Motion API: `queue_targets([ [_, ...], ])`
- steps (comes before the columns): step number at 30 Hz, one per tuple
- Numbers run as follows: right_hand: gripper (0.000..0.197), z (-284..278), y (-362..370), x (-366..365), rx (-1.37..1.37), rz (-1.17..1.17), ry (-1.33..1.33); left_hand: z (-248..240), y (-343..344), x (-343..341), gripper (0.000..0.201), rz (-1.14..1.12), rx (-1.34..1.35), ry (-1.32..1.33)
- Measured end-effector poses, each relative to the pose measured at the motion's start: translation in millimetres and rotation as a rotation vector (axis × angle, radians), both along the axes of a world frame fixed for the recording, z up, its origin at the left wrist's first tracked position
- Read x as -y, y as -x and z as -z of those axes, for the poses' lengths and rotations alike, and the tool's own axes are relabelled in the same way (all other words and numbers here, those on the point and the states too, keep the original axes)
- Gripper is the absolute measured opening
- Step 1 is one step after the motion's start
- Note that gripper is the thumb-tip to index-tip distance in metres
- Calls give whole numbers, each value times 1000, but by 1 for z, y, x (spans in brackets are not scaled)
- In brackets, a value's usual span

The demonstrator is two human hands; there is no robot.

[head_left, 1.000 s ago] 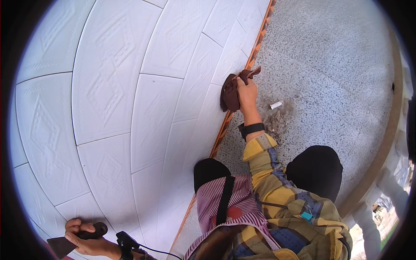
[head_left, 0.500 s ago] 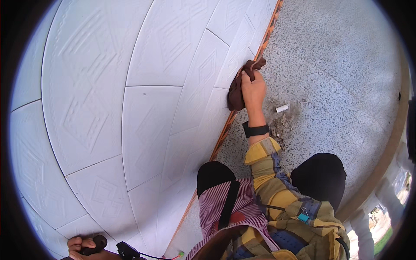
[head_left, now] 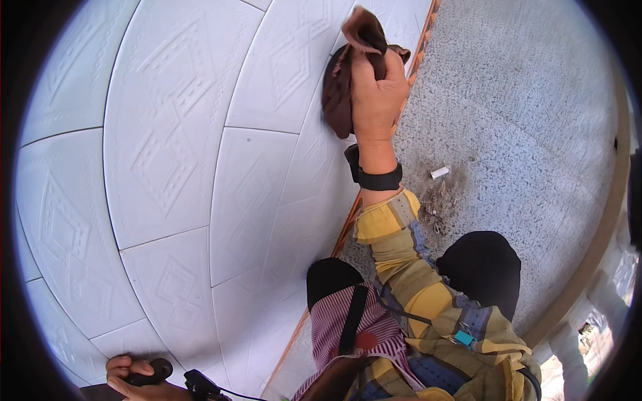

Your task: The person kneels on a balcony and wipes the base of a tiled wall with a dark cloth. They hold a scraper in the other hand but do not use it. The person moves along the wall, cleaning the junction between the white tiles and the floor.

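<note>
A dark brown cloth (head_left: pixel 339 100) is bunched in my right hand (head_left: pixel 378 100), fingers closed round it. It lies against the white tiled wall (head_left: pixel 261 180), low down near the patterned orange-and-black border strip (head_left: pixel 428 30), and one folded end sticks up past my fingers. Far to the lower left, beside the same wall, my left hand (head_left: pixel 137 382) is closed round a dark object with a rounded end, like a handle (head_left: pixel 158 371). The rest of that object is hidden by the hand and the picture's edge.
A small white cylinder (head_left: pixel 439 172) lies on the speckled grey floor (head_left: pixel 515 120) near a patch of dirt and crumbs (head_left: pixel 438 207). My dark-clad knees (head_left: pixel 481 267) are bent below. A brownish floor edge (head_left: pixel 598 250) curves along the right, with pale balusters (head_left: pixel 568 354) beyond.
My right hand has moved up and left with the cloth, off the border strip and onto the wall tiles. My left hand stays in nearly the same place, still closed round the dark object.
</note>
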State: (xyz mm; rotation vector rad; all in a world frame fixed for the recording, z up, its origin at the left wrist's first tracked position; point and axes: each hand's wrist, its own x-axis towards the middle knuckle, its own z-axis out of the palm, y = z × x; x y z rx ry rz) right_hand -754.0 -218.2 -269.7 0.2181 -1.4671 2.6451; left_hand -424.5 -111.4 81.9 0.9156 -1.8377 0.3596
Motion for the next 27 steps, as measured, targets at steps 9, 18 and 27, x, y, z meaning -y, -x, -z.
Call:
queue_targets([
  [9, 38, 77, 20, -30, 475, -198, -672, -13, -27, -3, 46, -68, -134, -165],
  [18, 27, -26, 44, 14, -61, 200, -87, -9, -24, -1, 48, -49, -97, -112],
  [27, 39, 88, -36, -25, 500, -110, -524, -11, -26, 0, 47, -13, -57, -117],
])
